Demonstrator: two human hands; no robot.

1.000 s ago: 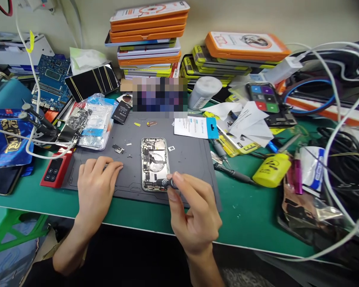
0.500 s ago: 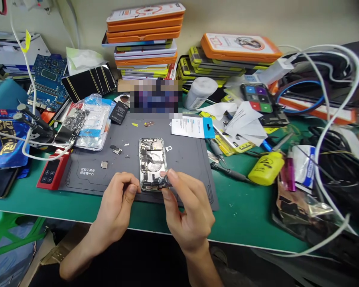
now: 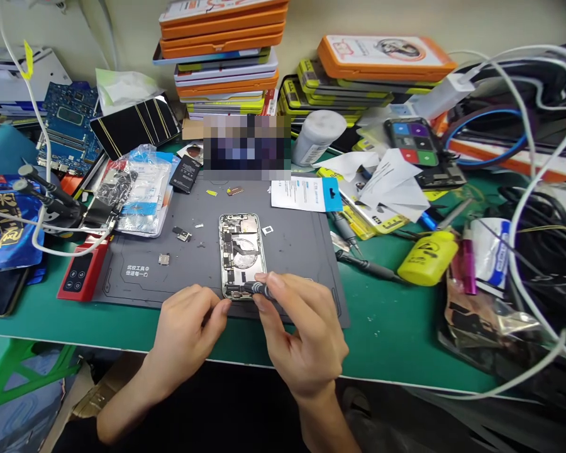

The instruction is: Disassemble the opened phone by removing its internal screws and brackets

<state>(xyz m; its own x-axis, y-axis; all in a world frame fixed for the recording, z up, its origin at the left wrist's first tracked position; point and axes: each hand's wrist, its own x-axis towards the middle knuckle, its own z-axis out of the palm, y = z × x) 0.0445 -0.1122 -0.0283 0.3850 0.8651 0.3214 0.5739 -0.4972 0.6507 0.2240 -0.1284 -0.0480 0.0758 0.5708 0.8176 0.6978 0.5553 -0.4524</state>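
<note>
Opened phone [image 3: 239,245] at frame centre, slightly low, innards exposed, lying on grey mat [image 3: 292,251]. Right hand [image 3: 306,336], lower centre-right, pinches dark ridged tool [image 3: 258,289] between thumb and fingertips, over phone's lower end. Left hand [image 3: 186,324], lower centre-left: fingers curled, thumb beside phone's bottom left corner; cannot tell whether it grips anything. Small metal piece [image 3: 164,258] left of centre; red device [image 3: 81,272] farther left.

From afar I count two bare hands [image 3: 188,330], one silver-rimmed phone [image 3: 244,257], one gripped tool [image 3: 258,288], one red device [image 3: 81,270], one yellow bottle [image 3: 427,259], one blue circuit board [image 3: 70,126].
</note>
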